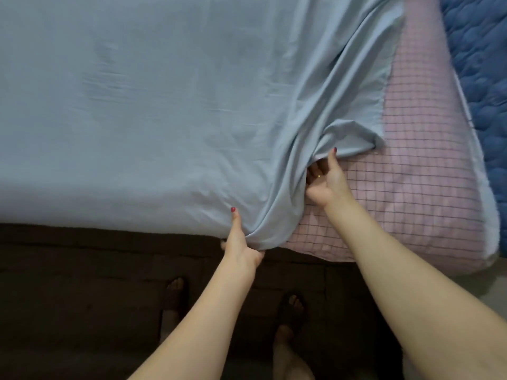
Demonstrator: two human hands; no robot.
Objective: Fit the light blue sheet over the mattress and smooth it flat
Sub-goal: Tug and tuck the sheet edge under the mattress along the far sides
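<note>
Gripped at its bunched near edge by the left hand (241, 242) and at its loose corner by the right hand (327, 179), the light blue sheet (137, 105) is being drawn rightward; the pink-checked mattress (411, 187) corner remains to be covered.

- The sheet (137, 105) lies over the left of the mattress (411, 187), whose right part is uncovered.
- A quilt (482, 64) lies right of the mattress (far corner).
- Two feet (290, 305) stand before the bed.
</note>
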